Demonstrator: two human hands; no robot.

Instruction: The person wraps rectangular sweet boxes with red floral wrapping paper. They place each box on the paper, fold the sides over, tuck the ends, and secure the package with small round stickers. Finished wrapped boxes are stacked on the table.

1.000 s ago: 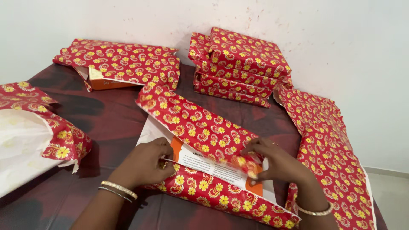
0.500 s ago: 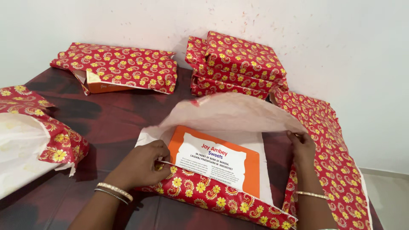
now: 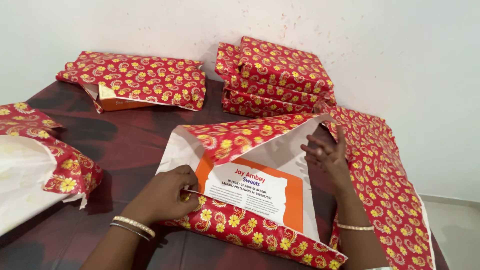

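While the left hand pinched the near flap of red floral wrapping paper against the orange box at six o'clock on the tabletop, the right hand hovered spread and empty at three o'clock. Folding seemed underway; the far flap wanted pulling over. A half-wrapped box lay at eleven o'clock, wrapped boxes at one, and a loose sheet crowded the right.

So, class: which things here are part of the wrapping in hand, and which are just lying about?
In hand:
left hand
right hand
orange box
red flowered wrapping sheet around it

Lying about:
stack of wrapped boxes
half-wrapped box at the back left
loose sheet on the right
crumpled paper on the left
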